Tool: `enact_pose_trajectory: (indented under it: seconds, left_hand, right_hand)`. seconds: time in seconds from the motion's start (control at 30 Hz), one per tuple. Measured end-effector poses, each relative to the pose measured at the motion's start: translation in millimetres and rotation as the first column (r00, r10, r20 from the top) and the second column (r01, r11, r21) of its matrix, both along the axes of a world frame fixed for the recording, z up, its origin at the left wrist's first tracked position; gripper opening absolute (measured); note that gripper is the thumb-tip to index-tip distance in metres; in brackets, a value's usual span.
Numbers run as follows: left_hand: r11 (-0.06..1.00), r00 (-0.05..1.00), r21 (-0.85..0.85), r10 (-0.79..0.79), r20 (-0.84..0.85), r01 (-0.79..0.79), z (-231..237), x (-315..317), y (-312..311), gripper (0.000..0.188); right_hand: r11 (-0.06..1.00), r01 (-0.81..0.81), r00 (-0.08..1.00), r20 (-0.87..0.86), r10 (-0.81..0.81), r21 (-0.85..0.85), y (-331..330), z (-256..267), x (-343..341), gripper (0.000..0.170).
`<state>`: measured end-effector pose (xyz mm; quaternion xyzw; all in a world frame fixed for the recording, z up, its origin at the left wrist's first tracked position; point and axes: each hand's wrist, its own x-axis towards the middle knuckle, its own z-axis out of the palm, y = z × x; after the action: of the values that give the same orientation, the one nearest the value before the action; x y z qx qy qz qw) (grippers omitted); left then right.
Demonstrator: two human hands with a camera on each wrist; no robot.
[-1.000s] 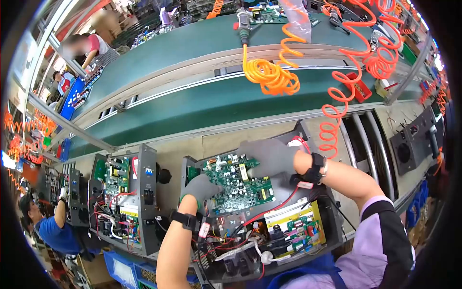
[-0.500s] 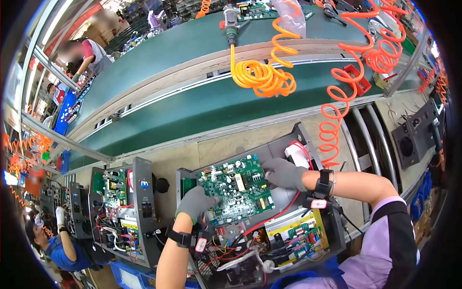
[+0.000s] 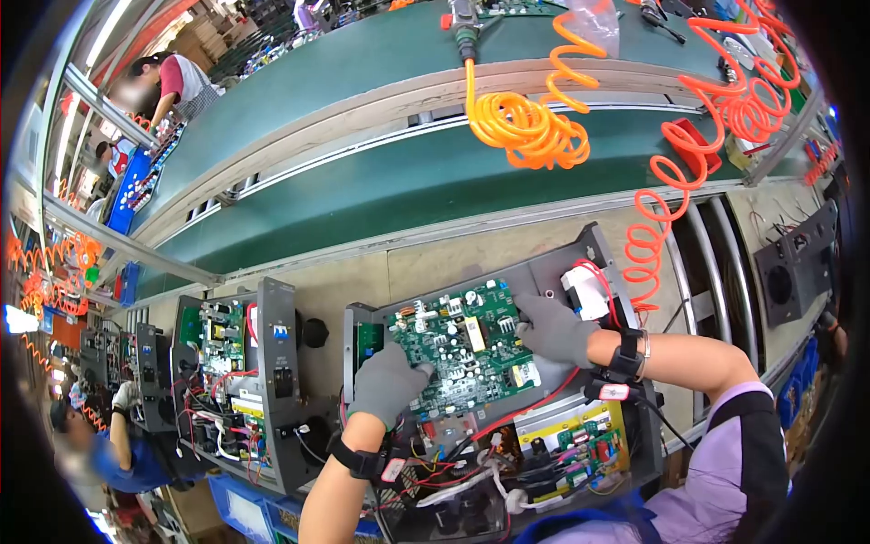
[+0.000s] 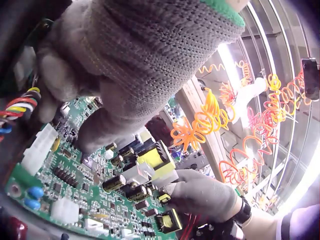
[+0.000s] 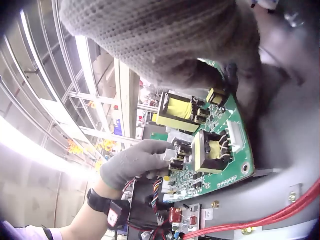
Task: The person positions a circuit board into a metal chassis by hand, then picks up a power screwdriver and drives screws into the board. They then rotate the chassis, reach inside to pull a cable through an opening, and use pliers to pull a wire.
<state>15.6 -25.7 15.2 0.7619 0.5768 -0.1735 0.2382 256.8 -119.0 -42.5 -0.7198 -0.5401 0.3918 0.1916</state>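
Observation:
A green circuit board (image 3: 467, 372) crowded with components lies over the upper part of a grey metal chassis (image 3: 600, 258). My gloved left hand (image 3: 388, 385) grips its left edge, thumb over the top face; twisted coloured wires run beside those fingers in the left wrist view. On the opposite edge my gloved right hand (image 3: 557, 334) pinches the board near the yellow-wrapped transformers (image 5: 177, 112). The right wrist view shows the board's corner (image 5: 245, 168) above the chassis floor, with the right fingertips partly hidden. Red cable and a lower board (image 3: 594, 449) sit nearer my body.
A second open chassis (image 3: 276, 363) stands at the left, another unit (image 3: 797, 263) at the far right beside metal rollers (image 3: 716, 263). Beyond runs a green conveyor (image 3: 381, 204). Orange coiled hoses (image 3: 526, 131) hang above it. Other people work at the left.
My right hand has moved from over the board's upper part to its right edge. The left hand has shifted slightly down along the left edge. The head view has moved a little.

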Motion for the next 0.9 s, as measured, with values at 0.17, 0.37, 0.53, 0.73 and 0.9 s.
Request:
enact_pose_trajectory:
  seconds: [0.17,0.37,0.53,0.73,0.9]
  left_hand:
    - [0.995,1.0,0.096,0.021,0.015,-0.023,-1.5,-1.2,-8.8,0.055]
    - [0.957,0.946,0.268,-0.186,0.265,0.112,22.6,13.3,-56.4,0.057]
    - [0.951,0.91,0.292,-0.209,0.358,0.103,-17.9,18.6,-69.6,0.037]
    - [0.925,0.866,0.368,-0.255,0.43,0.09,-28.1,17.0,-68.1,0.022]
    - [0.936,0.843,0.337,-0.257,0.473,0.097,-25.7,16.3,-63.0,0.021]
  right_hand:
    - [1.0,0.022,0.999,-0.049,-0.021,0.014,0.8,6.3,-1.3,0.02]
    - [0.993,0.065,0.996,-0.074,-0.058,0.103,-2.2,-8.9,-0.2,0.026]
    - [0.996,0.061,0.997,-0.042,-0.059,0.062,-1.1,-13.1,-0.5,0.035]
    - [0.995,0.062,0.995,-0.079,-0.056,0.075,1.0,-8.7,-0.3,0.038]
    - [0.997,0.048,0.99,-0.132,-0.04,0.063,0.6,-7.6,3.2,0.043]
